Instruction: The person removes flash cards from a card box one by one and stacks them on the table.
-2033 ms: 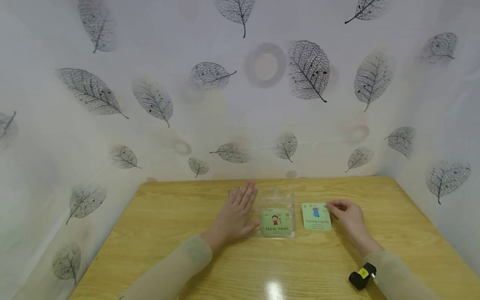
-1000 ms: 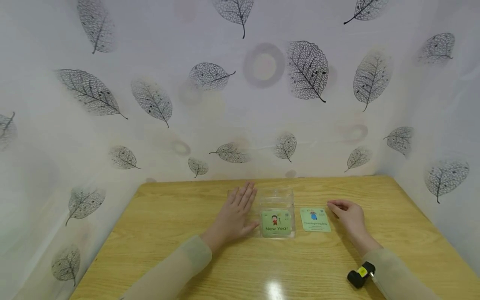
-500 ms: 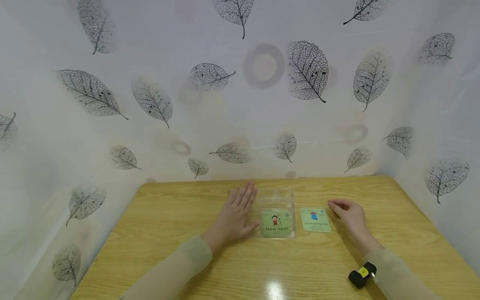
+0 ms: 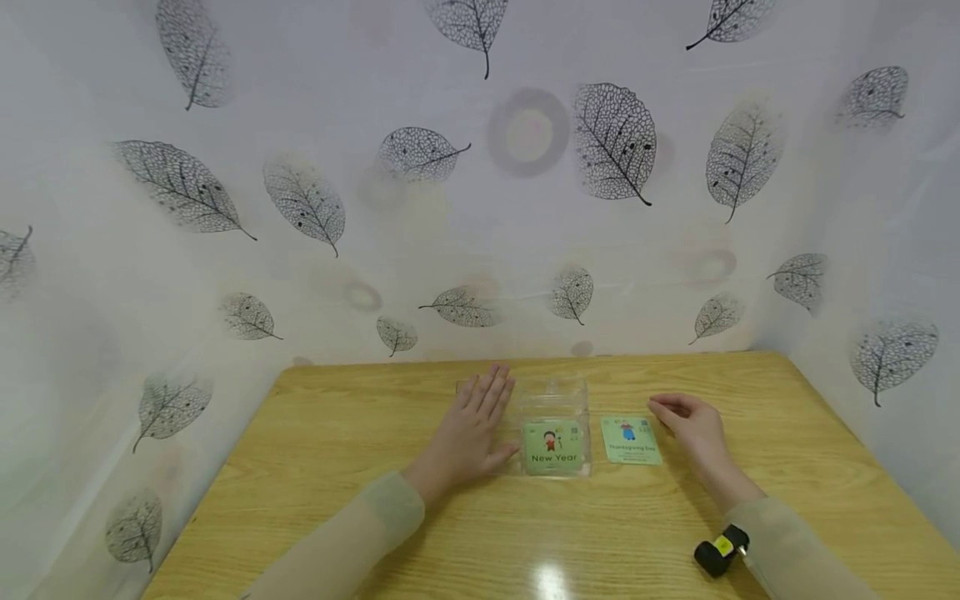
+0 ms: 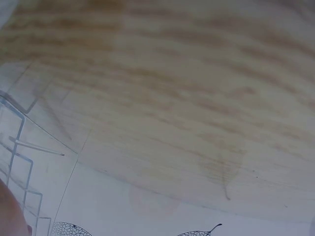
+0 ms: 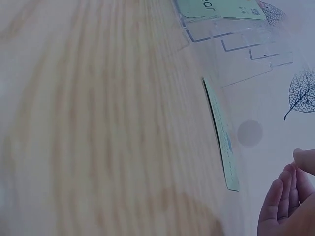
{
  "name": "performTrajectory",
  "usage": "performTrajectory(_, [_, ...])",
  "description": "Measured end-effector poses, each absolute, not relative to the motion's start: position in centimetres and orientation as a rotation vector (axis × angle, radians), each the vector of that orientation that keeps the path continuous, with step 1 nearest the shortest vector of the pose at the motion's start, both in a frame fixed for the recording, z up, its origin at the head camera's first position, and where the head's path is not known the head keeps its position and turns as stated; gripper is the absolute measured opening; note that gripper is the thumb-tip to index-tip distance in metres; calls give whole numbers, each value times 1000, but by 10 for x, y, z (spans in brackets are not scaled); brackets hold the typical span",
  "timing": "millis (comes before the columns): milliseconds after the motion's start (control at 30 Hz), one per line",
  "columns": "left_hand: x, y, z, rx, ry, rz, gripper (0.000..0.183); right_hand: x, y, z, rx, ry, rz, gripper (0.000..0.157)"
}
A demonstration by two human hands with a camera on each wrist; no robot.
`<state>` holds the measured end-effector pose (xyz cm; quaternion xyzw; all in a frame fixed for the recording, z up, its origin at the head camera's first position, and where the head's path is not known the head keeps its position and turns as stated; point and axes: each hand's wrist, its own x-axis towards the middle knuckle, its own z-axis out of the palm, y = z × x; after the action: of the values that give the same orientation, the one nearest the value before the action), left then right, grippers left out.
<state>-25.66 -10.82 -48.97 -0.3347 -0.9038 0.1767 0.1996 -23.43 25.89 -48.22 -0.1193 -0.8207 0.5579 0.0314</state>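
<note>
My left hand (image 4: pixel 468 429) lies flat with fingers straight, on the left part of a clear plastic card holder (image 4: pixel 553 387). In the holder's front slot sits a green "New Year" card (image 4: pixel 553 457). To the right of the holder a green "Thanksgiving Day" card (image 4: pixel 631 440) lies on the table. My right hand (image 4: pixel 693 429) hovers just beyond that card's right corner, apart from it. Its fingers are loosely bent, thumb near the index fingertip, with nothing seen between them. In the right wrist view the card (image 6: pixel 221 135) lies beside the hand (image 6: pixel 290 201).
The wooden table (image 4: pixel 480 533) ends at a leaf-patterned curtain (image 4: pixel 480 225) behind and on both sides. A black device with a yellow label (image 4: pixel 722 550) is strapped to the right wrist.
Two seconds ago the right fingers held the "Thanksgiving Day" card's upper right corner; the card was let go and lies flat. The right hand has shifted slightly left since. The left hand stays put.
</note>
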Motion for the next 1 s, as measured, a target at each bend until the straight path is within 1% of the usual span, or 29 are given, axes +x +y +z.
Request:
performTrajectory(100, [-256, -108, -490, -935, -2530, 484, 101, -235, 257, -481, -373, -2520, 1735, 44])
performTrajectory(433, [-258, -109, -492, -936, -2515, 488, 101, -235, 252, -477, -361, -2569, 1706, 53])
performTrajectory(1000, [-259, -110, -495, -933, -2500, 482, 102, -227, 232, -460, -131, -2546, 1825, 43])
